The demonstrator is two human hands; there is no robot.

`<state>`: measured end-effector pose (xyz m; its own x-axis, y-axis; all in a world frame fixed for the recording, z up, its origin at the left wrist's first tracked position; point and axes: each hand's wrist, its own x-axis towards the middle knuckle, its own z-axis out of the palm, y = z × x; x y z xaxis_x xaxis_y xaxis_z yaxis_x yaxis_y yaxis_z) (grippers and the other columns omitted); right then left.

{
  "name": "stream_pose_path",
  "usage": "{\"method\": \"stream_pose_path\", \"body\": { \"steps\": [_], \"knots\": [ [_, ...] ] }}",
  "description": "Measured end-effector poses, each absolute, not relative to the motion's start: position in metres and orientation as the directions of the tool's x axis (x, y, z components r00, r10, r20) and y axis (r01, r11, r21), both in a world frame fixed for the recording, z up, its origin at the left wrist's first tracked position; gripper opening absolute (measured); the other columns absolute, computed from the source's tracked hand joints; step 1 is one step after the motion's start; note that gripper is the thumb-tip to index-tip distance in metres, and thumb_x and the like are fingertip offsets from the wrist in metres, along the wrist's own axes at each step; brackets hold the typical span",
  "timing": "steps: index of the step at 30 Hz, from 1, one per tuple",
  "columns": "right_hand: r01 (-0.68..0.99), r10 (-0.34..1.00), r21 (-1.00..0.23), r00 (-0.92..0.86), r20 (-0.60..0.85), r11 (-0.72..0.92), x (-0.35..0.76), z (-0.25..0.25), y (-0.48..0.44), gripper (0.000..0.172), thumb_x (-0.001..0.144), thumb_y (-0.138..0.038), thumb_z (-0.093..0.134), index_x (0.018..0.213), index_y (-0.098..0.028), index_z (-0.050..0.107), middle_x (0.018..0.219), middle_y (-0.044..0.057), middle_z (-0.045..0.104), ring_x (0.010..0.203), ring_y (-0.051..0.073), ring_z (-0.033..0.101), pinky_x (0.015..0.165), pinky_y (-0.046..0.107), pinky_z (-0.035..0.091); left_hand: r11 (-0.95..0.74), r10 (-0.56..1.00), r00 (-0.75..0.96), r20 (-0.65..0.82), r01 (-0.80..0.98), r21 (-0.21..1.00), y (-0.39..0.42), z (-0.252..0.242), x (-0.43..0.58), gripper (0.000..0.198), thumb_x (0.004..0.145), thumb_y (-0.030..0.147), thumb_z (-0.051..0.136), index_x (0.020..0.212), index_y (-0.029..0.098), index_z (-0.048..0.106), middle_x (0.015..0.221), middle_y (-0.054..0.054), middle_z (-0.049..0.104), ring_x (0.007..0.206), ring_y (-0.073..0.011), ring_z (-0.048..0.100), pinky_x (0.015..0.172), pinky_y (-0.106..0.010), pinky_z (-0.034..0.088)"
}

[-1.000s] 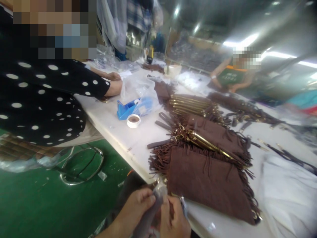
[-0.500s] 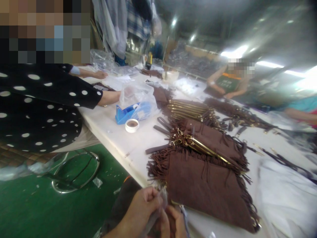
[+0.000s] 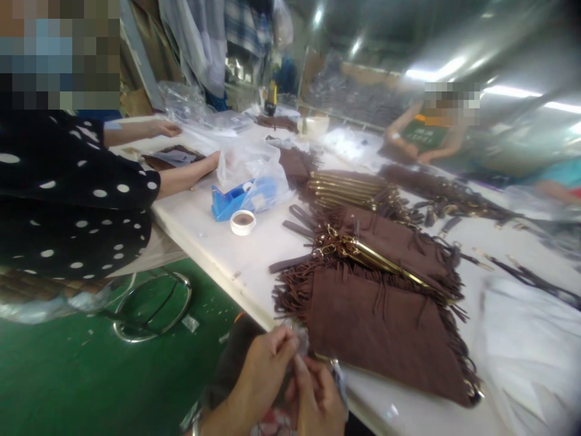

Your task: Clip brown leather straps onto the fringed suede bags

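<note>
My left hand (image 3: 263,372) and my right hand (image 3: 318,399) meet at the bottom edge, fingers pinched together on a small greyish piece (image 3: 300,345) at the near corner of a brown fringed suede bag (image 3: 385,333). What exactly the fingers grip is blurred. The bag lies flat on the white table (image 3: 218,242), its gold-trimmed edge by my hands. More brown fringed bags (image 3: 390,248) with gold frames lie stacked behind it.
A person in a black dotted top (image 3: 77,200) works at the left, hands by a plastic bag (image 3: 249,163). A blue tape dispenser (image 3: 229,203) and tape roll (image 3: 242,222) sit nearby. White fabric (image 3: 531,357) lies right. Another person (image 3: 426,136) sits far back. A metal ring (image 3: 152,306) lies on the green floor.
My hands have stayed at the bag's corner, fingers shifting slightly on the small piece. The person on the left drew an arm back a little. The view swayed slightly.
</note>
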<state>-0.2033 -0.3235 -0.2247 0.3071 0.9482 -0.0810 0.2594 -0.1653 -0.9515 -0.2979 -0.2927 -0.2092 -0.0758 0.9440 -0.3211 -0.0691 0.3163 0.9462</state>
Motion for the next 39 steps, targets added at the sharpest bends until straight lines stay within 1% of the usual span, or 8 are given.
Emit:
{"method": "stream_pose_path", "body": {
  "steps": [3,5,11,14,22,32,35,39],
  "knots": [
    [0.255,0.946,-0.932,0.263,-0.190,-0.258,-0.199,-0.224,-0.323,0.044,0.091,-0.059,0.049,0.082,-0.020,0.066,0.044,-0.004,0.054,0.031,0.012,0.042,0.032,0.023,0.031,0.367,0.929,-0.021,-0.371,-0.108,0.924,-0.293,-0.209,-0.294,0.034,0.091,0.049,0.051,0.076,0.019,0.059,0.045,0.005,0.049,0.035,-0.0104,0.042,0.041,-0.021,0.029],
    [0.288,0.946,-0.918,0.254,-0.201,-0.272,-0.194,-0.223,-0.322,0.044,0.090,-0.059,0.049,0.079,-0.020,0.066,0.048,-0.002,0.058,0.039,0.015,0.050,0.038,0.024,0.037,0.366,0.929,0.016,-0.370,-0.188,0.911,-0.293,-0.205,-0.294,0.038,0.090,0.053,0.052,0.075,0.018,0.059,0.045,0.005,0.048,0.036,-0.0100,0.041,0.043,-0.021,0.030],
    [0.391,0.949,-0.882,0.269,-0.166,-0.265,-0.184,-0.219,-0.313,0.043,0.084,-0.059,0.055,0.082,-0.018,0.070,0.073,0.006,0.074,0.071,0.024,0.067,0.066,0.030,0.050,0.414,0.905,0.120,-0.407,-0.468,0.781,-0.306,-0.192,-0.308,0.044,0.081,0.054,0.067,0.101,0.014,0.065,0.074,-0.003,0.063,0.063,-0.0153,0.058,0.061,-0.024,0.045],
    [0.372,0.950,-0.891,0.263,-0.167,-0.259,-0.184,-0.216,-0.314,0.046,0.084,-0.061,0.054,0.087,-0.018,0.070,0.080,0.008,0.075,0.077,0.026,0.069,0.072,0.031,0.051,0.449,0.883,0.120,-0.454,-0.497,0.743,-0.312,-0.196,-0.313,0.048,0.074,0.050,0.074,0.104,0.014,0.065,0.076,-0.005,0.064,0.060,-0.0160,0.059,0.058,-0.025,0.044],
    [0.210,0.928,-0.927,0.277,-0.249,-0.311,-0.188,-0.215,-0.337,0.050,0.083,-0.064,0.055,0.100,-0.018,0.064,0.075,0.006,0.074,0.062,0.022,0.070,0.054,0.026,0.053,0.464,0.850,-0.009,-0.527,-0.462,0.756,-0.308,-0.202,-0.304,0.025,0.071,0.035,0.075,0.082,0.014,0.064,0.067,-0.001,0.060,0.057,-0.0131,0.055,0.055,-0.022,0.040],
    [0.302,0.943,-0.910,0.260,-0.208,-0.284,-0.185,-0.216,-0.333,0.040,0.083,-0.060,0.059,0.090,-0.021,0.069,0.082,0.004,0.073,0.072,0.022,0.069,0.067,0.028,0.052,0.451,0.811,-0.155,-0.564,-0.447,0.772,-0.311,-0.207,-0.298,0.029,0.067,0.033,0.078,0.083,0.015,0.063,0.067,-0.003,0.063,0.059,-0.0144,0.055,0.057,-0.023,0.041],
    [0.358,0.949,-0.895,0.262,-0.178,-0.267,-0.186,-0.215,-0.333,0.040,0.086,-0.059,0.056,0.092,-0.022,0.068,0.081,0.004,0.073,0.070,0.022,0.068,0.064,0.028,0.050,0.437,0.831,-0.194,-0.522,-0.356,0.826,-0.313,-0.212,-0.294,0.021,0.072,0.032,0.073,0.075,0.015,0.061,0.064,-0.002,0.061,0.058,-0.0147,0.055,0.057,-0.024,0.041],
    [0.486,0.970,-0.860,0.240,-0.040,-0.156,-0.189,-0.213,-0.332,0.038,0.089,-0.057,0.054,0.088,-0.022,0.068,0.080,0.004,0.070,0.070,0.020,0.066,0.067,0.029,0.047,0.328,0.889,-0.299,-0.347,-0.115,0.938,-0.317,-0.214,-0.288,0.017,0.081,0.031,0.066,0.074,0.017,0.059,0.069,-0.001,0.061,0.064,-0.0156,0.055,0.062,-0.024,0.043]
  ]
}}
